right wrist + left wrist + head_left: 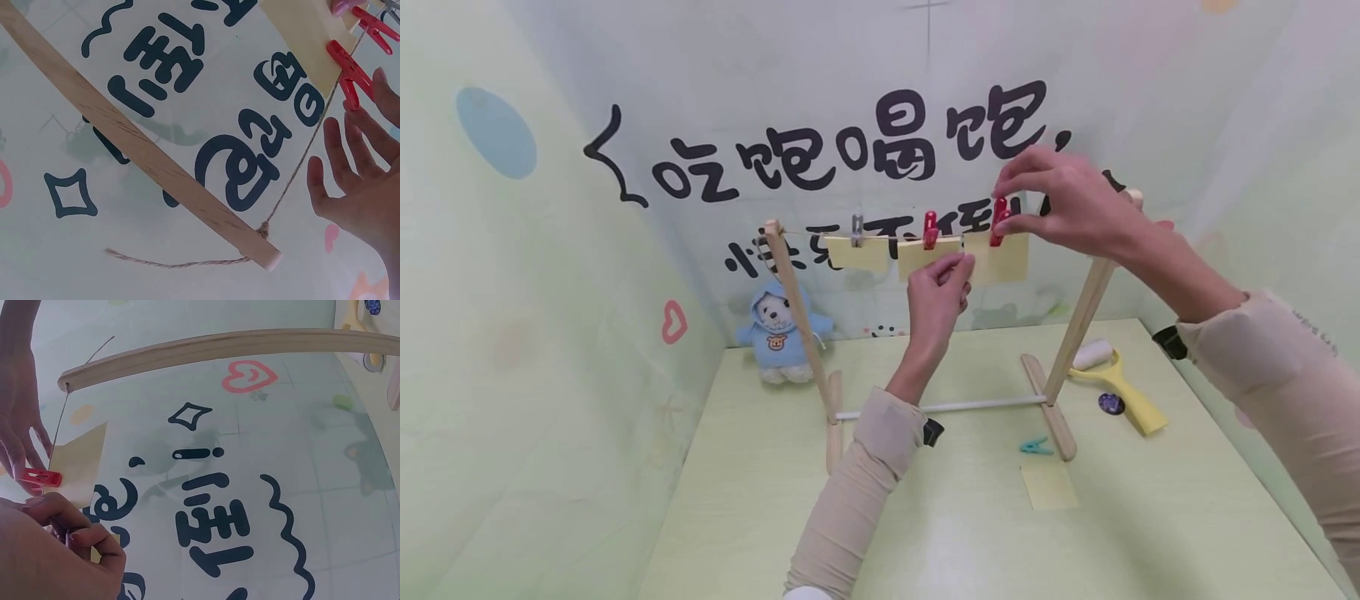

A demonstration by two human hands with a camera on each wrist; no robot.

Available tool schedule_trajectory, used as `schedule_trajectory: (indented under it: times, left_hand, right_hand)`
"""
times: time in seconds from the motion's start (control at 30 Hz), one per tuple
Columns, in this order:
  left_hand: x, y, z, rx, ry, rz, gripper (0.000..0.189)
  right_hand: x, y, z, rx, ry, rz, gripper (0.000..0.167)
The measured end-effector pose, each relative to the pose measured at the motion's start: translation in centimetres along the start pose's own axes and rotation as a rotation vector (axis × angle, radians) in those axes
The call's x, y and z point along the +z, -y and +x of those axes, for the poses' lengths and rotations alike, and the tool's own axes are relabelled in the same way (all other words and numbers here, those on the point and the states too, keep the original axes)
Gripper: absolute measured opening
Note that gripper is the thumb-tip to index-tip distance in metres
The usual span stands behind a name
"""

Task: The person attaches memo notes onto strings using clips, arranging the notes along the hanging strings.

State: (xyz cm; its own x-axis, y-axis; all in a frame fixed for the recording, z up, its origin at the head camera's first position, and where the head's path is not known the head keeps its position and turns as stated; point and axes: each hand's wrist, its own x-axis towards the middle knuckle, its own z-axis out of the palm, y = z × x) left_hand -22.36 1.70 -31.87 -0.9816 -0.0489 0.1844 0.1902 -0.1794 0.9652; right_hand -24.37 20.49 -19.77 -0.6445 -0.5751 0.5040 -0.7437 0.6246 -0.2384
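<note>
Near the right end of a twine line, my right hand (1075,204) pinches a red clothespin (998,223) between thumb and fingertip, the other fingers spread. That clothespin sits at the top of a pale yellow paper note (1011,262) hanging at the line. My left hand (936,300) pinches this note by its left edge, close below the twine; the fingers hide part of the grip. Just left of it hangs a second note (913,258) under another red clothespin (929,232). Farther left, a grey clothespin (857,230) holds a third note (857,254).
The twine (300,159) is tied between two wooden posts (801,321) joined by a white rod (985,405). On the table lie a teal clothespin (1036,447), another note (1049,486), a yellow-handled roller (1123,392) and a dark round disc (1111,404). A plush toy (781,337) sits behind the left post.
</note>
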Motion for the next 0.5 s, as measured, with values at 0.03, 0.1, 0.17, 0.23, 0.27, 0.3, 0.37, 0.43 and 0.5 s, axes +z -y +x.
schedule_trajectory:
  times: [0.03,0.1,0.17,0.23,0.27,0.3,0.37,0.43,0.5]
  left_hand:
    - [0.0,0.0,0.0,0.000,0.002,0.005,0.026]
    - [0.0,0.1,0.1,0.002,0.003,0.009,0.026]
    - [0.1,0.1,0.1,0.002,0.003,0.011,0.026]
    - [0.1,0.1,0.1,0.000,0.005,0.012,0.025]
    - [0.1,0.1,0.1,-0.001,0.006,0.011,0.025]
    - [0.0,0.1,0.1,-0.003,0.006,0.013,0.025]
    - [0.0,0.2,0.1,-0.005,0.007,0.010,0.024]
    - [0.0,0.3,0.1,-0.008,0.007,0.006,0.024]
    - [-0.1,0.5,0.1,-0.010,0.008,0.004,0.024]
  right_hand:
    - [0.0,0.0,-0.1,0.009,0.003,0.008,0.041]
    - [0.0,0.0,-0.3,0.020,-0.006,0.014,0.047]
    - [0.0,0.0,-0.7,0.030,-0.030,0.015,0.051]
    - [0.1,0.0,-1.2,0.020,-0.063,0.007,0.050]
    - [0.1,0.0,-1.5,0.008,-0.085,0.002,0.049]
    - [0.2,0.1,-1.8,-0.002,-0.103,-0.008,0.048]
    - [0.4,0.3,-2.5,-0.019,-0.142,-0.027,0.046]
    - [0.6,0.5,-3.4,-0.036,-0.191,-0.043,0.043]
    - [0.8,0.6,-4.5,-0.059,-0.236,-0.072,0.035]
